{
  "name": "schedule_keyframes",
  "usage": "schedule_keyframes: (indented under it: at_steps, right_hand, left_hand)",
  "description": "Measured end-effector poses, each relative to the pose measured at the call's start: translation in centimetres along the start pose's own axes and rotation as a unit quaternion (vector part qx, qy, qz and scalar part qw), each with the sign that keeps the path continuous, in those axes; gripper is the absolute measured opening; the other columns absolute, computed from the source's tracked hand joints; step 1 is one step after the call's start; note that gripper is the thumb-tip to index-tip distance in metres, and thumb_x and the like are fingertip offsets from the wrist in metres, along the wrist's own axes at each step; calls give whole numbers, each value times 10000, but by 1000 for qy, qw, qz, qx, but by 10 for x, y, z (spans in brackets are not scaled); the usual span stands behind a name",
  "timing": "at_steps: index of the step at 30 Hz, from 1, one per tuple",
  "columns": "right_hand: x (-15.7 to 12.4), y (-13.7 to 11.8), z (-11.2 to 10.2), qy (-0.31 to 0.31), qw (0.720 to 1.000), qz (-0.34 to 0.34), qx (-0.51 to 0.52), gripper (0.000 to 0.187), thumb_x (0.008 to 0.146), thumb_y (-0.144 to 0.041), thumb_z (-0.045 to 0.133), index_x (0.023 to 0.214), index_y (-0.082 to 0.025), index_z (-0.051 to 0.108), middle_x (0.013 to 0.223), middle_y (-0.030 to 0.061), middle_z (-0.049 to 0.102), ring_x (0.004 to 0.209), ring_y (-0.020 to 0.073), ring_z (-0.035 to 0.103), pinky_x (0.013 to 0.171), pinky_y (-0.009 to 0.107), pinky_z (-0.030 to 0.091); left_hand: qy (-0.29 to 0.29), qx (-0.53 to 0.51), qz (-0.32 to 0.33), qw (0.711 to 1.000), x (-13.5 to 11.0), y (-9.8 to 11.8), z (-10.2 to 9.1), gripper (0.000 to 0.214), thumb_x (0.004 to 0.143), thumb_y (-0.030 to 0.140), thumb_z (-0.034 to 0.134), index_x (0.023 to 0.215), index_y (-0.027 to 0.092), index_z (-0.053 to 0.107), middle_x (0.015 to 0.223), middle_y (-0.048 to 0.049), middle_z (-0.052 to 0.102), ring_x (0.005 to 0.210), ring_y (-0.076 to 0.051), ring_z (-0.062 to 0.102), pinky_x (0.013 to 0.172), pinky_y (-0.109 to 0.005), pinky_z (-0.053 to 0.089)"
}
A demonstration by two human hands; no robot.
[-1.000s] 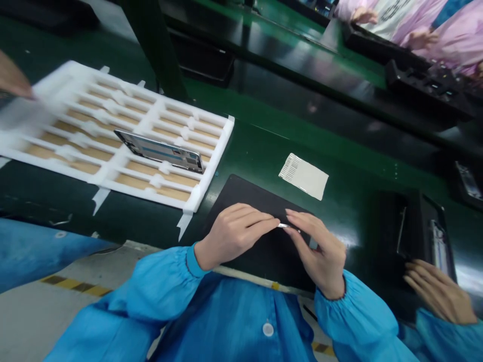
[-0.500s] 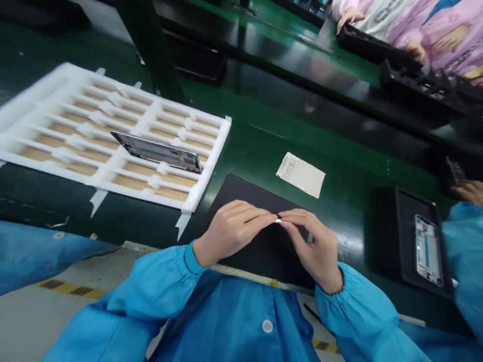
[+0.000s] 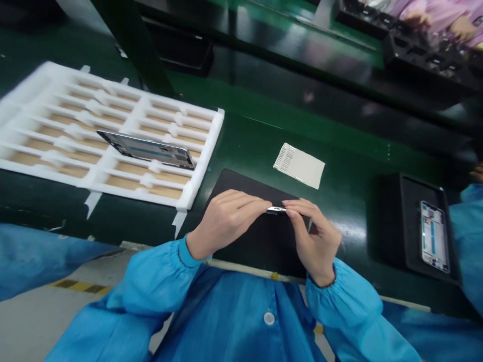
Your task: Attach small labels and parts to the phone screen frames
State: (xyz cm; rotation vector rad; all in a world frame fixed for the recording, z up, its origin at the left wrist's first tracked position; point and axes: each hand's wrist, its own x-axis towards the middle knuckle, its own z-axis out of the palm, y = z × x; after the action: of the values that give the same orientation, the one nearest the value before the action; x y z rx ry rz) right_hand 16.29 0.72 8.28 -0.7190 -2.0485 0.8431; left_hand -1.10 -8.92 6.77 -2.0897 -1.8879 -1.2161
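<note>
Between my hands is a phone frame (image 3: 276, 209), seen edge-on as a thin silver strip with small dark openings. My left hand (image 3: 234, 216) pinches its left end between thumb and fingers. At the right end, my right hand (image 3: 315, 229) has its thumb and fingertips closed on it, with the other fingers curled. Most of the frame's body is hidden by the hands and the viewing angle. Both hands are above a black mat (image 3: 260, 246) at the near table edge. Beyond the mat lies a pale card (image 3: 302, 166) with rows of dark marks along its left end.
A white foam tray (image 3: 217, 136) with slots stands at left, one phone frame (image 3: 151, 151) leaning in it. At right, a black box (image 3: 411, 226) contains another phone frame (image 3: 433, 236). A co-worker's blue sleeve (image 3: 468, 221) is beside it. Pink-sleeved people work across the table.
The gap between my fingertips has widened, and more of the silver edge shows. Both hands appear slightly higher in view. The camera view has shifted a little.
</note>
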Motion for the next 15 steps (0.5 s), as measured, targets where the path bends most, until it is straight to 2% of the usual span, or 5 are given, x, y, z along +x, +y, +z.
schedule_keyframes:
  at_steps: [9,15]
  right_hand:
    - [-2,0,6,-32,995,-86,-38,184,876,-59,639,960,-215,689,955,37,747,913,190,703,930,431,538]
    - [-4,2,3,-42,981,-162,-98,277,867,-27,630,1057,-223,674,1025,51,749,950,198,712,916,416,564]
  left_hand:
    - [15,-2,10,1000,-4,3,1,153,926,121,594,1052,177,660,1012,-28,754,915,-145,708,811,-275,523]
    - [28,4,21,999,-4,6,1,168,908,86,605,1051,164,645,999,-24,753,883,-150,710,788,-286,533]
